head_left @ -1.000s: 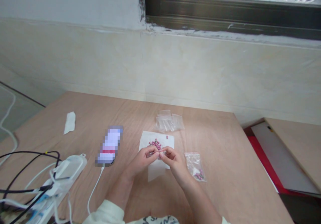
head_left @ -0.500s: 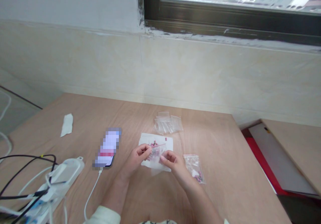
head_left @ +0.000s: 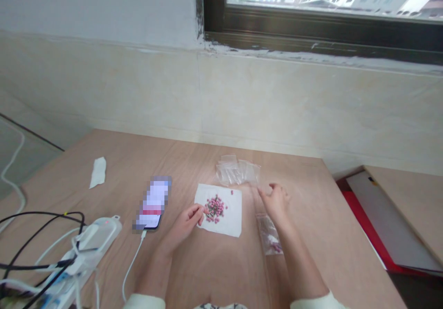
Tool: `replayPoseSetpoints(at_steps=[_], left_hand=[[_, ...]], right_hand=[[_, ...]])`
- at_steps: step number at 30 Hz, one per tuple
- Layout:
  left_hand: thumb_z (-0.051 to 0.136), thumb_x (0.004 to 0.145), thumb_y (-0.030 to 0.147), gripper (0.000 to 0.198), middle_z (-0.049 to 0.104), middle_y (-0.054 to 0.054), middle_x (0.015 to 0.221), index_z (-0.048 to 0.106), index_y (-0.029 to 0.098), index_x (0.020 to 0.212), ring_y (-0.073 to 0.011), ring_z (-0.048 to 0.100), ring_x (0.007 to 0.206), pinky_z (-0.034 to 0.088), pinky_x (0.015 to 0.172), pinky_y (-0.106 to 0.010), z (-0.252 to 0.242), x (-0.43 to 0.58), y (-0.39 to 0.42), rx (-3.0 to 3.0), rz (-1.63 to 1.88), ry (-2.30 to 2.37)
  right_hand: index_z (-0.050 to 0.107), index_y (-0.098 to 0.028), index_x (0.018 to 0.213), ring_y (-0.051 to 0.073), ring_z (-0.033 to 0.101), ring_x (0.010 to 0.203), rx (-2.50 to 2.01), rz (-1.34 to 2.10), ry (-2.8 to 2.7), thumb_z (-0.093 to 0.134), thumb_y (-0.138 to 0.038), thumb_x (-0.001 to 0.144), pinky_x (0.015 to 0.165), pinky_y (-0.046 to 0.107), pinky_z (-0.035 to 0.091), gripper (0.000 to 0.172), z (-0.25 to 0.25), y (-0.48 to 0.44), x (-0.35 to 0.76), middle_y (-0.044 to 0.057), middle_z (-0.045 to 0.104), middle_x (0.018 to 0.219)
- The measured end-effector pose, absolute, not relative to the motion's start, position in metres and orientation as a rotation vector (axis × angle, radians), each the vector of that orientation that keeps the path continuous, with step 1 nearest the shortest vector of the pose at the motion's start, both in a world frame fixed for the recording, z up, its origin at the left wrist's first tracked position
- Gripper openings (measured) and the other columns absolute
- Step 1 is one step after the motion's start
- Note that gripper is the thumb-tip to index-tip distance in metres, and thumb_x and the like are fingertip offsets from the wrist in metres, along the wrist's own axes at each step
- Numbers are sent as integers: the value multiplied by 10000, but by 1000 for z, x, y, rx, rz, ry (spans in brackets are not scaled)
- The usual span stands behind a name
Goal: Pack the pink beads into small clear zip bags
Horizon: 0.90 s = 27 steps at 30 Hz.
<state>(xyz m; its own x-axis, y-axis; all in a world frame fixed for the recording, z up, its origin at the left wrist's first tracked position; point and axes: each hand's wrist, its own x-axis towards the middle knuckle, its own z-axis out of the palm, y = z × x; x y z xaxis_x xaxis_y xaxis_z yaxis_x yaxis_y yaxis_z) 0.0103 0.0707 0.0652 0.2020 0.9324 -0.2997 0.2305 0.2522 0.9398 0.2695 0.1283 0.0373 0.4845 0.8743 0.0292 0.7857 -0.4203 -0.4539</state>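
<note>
My left hand (head_left: 191, 217) rests at the left edge of a white paper sheet (head_left: 232, 228), thumb and fingers pressed together. Whatever is between them, if anything, is too small to make out. Beside those fingertips lies a heap of small pink pieces (head_left: 216, 208), bead-like, with darker metallic bits among them. One lone pink piece (head_left: 232, 192) sits near the sheet's top edge. To the right of the sheet, my right hand (head_left: 276, 202) is raised with thumb and fingers apart, holding nothing visible. Clear plastic bags (head_left: 237, 171) overlap just beyond it, to the left.
Under my right forearm, partly covered, lies a clear zip bag (head_left: 270, 239) with a few pink pieces. A phone (head_left: 152, 202) on a white charging cable is at left, near a power strip (head_left: 93, 239) with tangled cables. Farther left lies a white paper scrap (head_left: 98, 172).
The clear bag that both hands held over the sheet is out of them. My right hand has moved right and away, uncovering the pink heap. My left hand stays by the sheet.
</note>
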Motion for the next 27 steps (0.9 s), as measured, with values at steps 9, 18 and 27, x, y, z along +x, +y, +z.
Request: replayPoseSetpoints(at_steps=[9,18,27], left_hand=[[401,766,410,306,414,49,541,555,149,724,-89,355,505,280,514,-203,65,13,64,1263,675,1302],[394,770,412,302,394,53,535,539,157,697,-97,377,537,300,549,-204,71,12,38,1300,667,1265],[378,797,394,276,439,40,600,500,149,758,-78,384,532,296,516,-199,74,42,30,1197,676,1002]], right_hand=[[567,-155,860,256,489,822,-2101,305,-1551,436,-283,710,713,360,355,238,1,19,269,130,554,889],[579,-179,659,202,484,707,-1898,463,-1475,447,-263,720,658,322,369,167,10,21,272,64,538,713],[619,-236,707,161,459,744,-1336,832,-1646,458,-140,735,644,285,374,189,65,7,198,38,481,793]])
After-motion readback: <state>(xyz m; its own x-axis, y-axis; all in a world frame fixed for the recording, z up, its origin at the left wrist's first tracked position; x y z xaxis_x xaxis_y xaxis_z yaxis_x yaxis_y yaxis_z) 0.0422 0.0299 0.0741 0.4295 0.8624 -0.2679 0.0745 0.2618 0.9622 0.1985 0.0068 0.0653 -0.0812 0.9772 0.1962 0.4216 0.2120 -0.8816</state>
